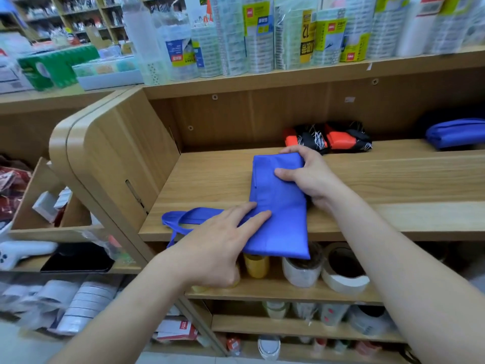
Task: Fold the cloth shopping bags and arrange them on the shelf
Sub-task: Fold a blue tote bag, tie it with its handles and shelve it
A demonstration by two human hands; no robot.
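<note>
Lying folded into a long strip on a wooden shelf, a blue cloth bag is held down at both ends by a person's bare hands, its near end overhanging the shelf's front edge. The left hand is laid flat on the near part of the bag, its straight fingers pressed on the cloth where the handles begin. The handles are spread out to the left along the shelf's front, and one loop is draped over the edge. The far end of the bag is gripped by the right hand, with the thumb set on top and the other fingers curled round the far right edge. A folded black-and-orange bag is seen at the back of the same shelf, just beyond the right hand, and a second folded blue bag is placed well apart at the far right. Rolls of tape are stood on the shelf below, and wrapped packs of tape are lined up on the shelf above.
</note>
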